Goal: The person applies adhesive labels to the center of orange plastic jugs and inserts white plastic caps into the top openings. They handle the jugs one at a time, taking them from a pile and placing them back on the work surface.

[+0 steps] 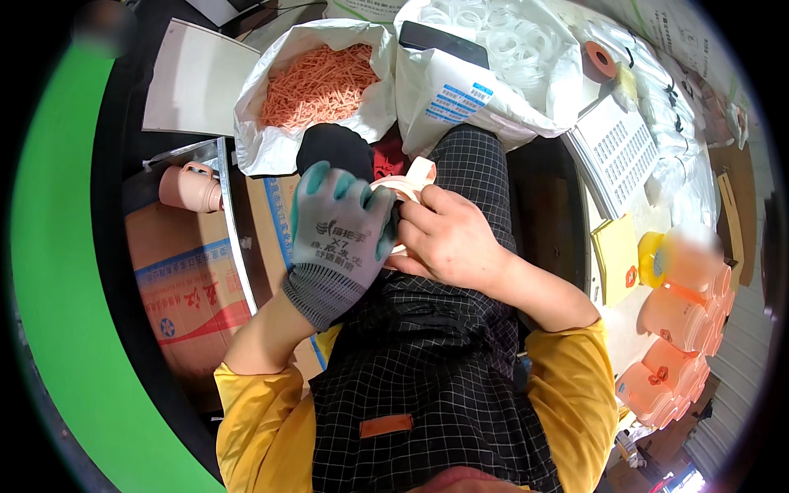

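Both hands meet over my lap around a pale pink plastic lid (422, 171) with a loop handle sticking up at its far side. My left hand (341, 218), in a grey knitted glove with teal fingertips, is closed around the lid's left side. Bare, my right hand (452, 238) pinches at the right side with thumb and fingers bent inward. Between them the lid's middle is mostly covered, so I cannot make out what the fingertips press on.
Beyond my knees stand a white sack of thin pink strips (320, 86) and a sack of clear rings (518, 49), a dark phone (444, 43) on its edge. Several pink jugs (674, 320) crowd the right table. Left, a pink jug (191, 187) lies by a metal-edged carton (193, 300).
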A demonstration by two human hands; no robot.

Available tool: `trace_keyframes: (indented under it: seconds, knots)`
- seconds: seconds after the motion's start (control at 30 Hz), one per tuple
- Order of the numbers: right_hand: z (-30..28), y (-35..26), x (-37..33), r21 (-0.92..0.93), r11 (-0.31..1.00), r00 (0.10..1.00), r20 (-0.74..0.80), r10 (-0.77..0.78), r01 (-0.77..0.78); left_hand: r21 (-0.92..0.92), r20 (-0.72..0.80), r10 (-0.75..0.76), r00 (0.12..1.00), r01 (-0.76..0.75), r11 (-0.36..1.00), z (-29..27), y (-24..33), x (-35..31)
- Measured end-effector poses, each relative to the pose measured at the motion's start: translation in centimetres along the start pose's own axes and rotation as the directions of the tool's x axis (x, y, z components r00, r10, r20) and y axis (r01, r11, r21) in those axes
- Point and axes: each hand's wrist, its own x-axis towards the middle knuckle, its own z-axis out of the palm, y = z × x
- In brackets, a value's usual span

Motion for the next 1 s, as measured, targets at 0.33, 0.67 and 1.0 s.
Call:
trace_keyframes:
  seconds: [0.33,0.67,1.0]
  knots:
    - [0.1,-0.3,-1.0,0.035,0.997,0.996,-0.048,0.071,-0.069,0.009,0.071,0.046,0.996,-0.047,0.999,0.7,-1.0,1.9]
    - [-1.5,-1.5,-13.2,0.167,0.928,0.844,-0.386,0.373,-0.334,-0.768,-0.232,0.088,0.969,-0.238,0.594,9.9,0.4,-1.3]
    - [-1.6,-5.5,-16.8,0.691,0.069,0.431,0.367,0.824,-0.72,-0.171,-0.541,0.317,0.779,-0.471,0.865,7.9,0.9,14.0]
